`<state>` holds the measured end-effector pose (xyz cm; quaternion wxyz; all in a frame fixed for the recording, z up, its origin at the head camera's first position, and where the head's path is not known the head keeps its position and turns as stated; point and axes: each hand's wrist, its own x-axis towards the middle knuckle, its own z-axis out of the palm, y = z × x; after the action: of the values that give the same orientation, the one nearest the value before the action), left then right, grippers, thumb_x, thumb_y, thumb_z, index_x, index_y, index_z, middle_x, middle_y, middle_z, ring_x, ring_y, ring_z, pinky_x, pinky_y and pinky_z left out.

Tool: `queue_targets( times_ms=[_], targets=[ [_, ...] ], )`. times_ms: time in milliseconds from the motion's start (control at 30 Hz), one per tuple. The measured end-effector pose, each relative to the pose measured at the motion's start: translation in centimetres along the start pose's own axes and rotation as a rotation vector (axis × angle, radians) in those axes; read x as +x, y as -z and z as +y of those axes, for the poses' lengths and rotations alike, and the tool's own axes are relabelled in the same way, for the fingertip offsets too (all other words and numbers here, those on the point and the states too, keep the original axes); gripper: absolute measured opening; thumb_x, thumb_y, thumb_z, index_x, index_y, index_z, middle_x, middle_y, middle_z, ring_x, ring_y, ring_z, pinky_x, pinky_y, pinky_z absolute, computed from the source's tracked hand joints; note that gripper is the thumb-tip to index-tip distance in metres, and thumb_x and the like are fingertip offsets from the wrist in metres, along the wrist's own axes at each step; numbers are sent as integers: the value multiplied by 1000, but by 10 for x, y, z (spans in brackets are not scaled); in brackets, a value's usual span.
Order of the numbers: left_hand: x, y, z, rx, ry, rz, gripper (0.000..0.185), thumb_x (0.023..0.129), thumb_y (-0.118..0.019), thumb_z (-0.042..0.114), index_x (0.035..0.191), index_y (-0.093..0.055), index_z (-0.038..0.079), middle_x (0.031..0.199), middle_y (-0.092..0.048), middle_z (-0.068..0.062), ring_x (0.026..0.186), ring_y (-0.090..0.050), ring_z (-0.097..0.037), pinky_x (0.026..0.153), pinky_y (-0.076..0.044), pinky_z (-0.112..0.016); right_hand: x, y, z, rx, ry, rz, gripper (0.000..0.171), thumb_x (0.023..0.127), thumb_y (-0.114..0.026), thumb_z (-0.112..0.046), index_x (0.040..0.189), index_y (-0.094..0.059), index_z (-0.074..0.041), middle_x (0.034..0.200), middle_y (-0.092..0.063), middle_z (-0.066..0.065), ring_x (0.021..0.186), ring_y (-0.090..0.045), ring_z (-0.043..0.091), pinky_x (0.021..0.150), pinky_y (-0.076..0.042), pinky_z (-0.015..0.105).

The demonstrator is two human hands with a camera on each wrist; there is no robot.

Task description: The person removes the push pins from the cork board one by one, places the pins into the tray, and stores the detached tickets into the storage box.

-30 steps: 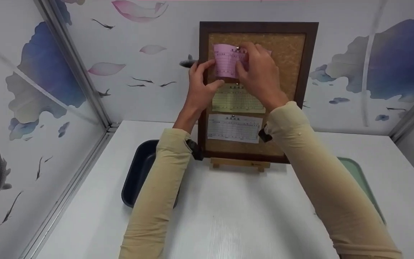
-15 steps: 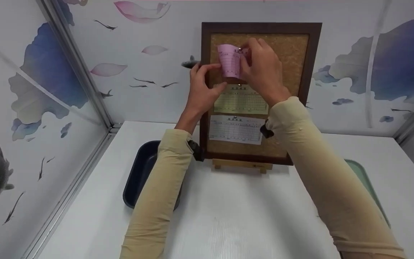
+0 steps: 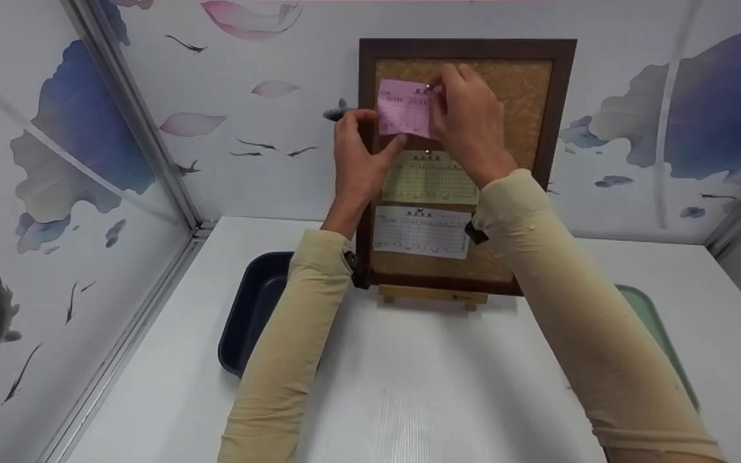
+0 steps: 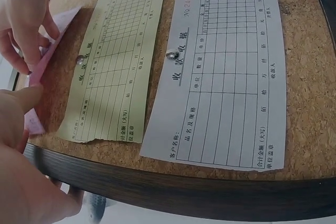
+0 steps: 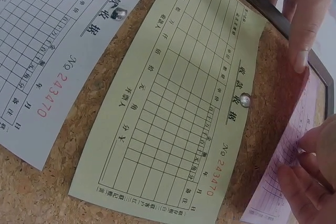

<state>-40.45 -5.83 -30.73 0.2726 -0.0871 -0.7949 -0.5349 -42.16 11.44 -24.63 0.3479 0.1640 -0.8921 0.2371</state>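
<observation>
A pink receipt slip (image 3: 401, 110) lies against the top of a dark-framed corkboard (image 3: 518, 83). My right hand (image 3: 471, 125) pinches a small silver push pin (image 3: 429, 87) at the slip's heading, thumb and forefinger together, and covers the slip's right part. My left hand (image 3: 359, 157) reaches around the frame's left side; its forefinger meets the slip's left edge and its thumb (image 5: 300, 60) presses the lower edge. Below, a pale yellow-green receipt (image 5: 173, 103) and a white receipt (image 4: 220, 72) are each fixed by one silver pin.
The board leans on a small wooden easel (image 3: 431, 294) on the white table (image 3: 409, 386). A dark blue tray (image 3: 235, 328) is partly behind my left sleeve. To the right, a green tray (image 3: 657, 328) shows past my right sleeve. A patterned wall (image 3: 267, 173) stands close behind.
The pink slip, bowed outward half a second ago, now lies flatter and spreads further left. My left thumb has moved up onto its lower edge. The right hand stays at the pin.
</observation>
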Motion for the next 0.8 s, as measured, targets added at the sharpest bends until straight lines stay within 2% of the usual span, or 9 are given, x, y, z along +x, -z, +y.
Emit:
queue_targets(
  times_ms=[100,200,300,433,633,800],
  targets=[
    [1,2,-1,-6,0,8,53,100,-80,26,144,-54,13,153,-51,-8,147,-47,-16,124,-40,-26,1,-2,-1,-3,4,15,24,112,-59,-23,123,-70,-5,114,-70,16,95,-65,29,80,-59,46],
    [1,4,-1,-13,6,6,44,104,-75,24,143,-58,13,154,-51,-7,146,-47,-16,122,-41,-26,2,-3,0,-12,1,27,24,112,-61,-25,121,-71,-5,114,-70,16,97,-68,30,81,-60,48],
    [1,5,-1,-48,12,14,32,111,-62,30,137,-65,12,154,-53,-9,143,-51,-17,119,-44,-28,3,-4,-1,-21,-9,33,24,111,-62,-26,119,-72,-6,114,-71,15,99,-69,30,82,-61,49],
    [3,7,-1,-115,10,41,39,116,-48,39,127,-71,10,150,-57,-10,140,-54,-18,118,-45,-29,4,-3,-3,-34,-21,38,25,111,-63,-28,119,-72,-6,114,-72,14,102,-71,31,82,-61,50],
    [1,7,-3,-104,-19,36,21,112,-61,26,119,-70,8,139,-59,-9,133,-56,-17,118,-44,-24,5,-3,-4,-62,-16,63,26,110,-64,-27,118,-76,-4,112,-75,16,102,-74,33,83,-62,53],
    [0,7,-4,-90,-29,37,18,111,-63,23,116,-71,7,140,-59,-10,132,-57,-18,117,-44,-24,5,-4,-6,-91,-11,79,26,110,-64,-24,115,-78,-2,109,-77,17,98,-75,35,81,-63,55]
  ],
)
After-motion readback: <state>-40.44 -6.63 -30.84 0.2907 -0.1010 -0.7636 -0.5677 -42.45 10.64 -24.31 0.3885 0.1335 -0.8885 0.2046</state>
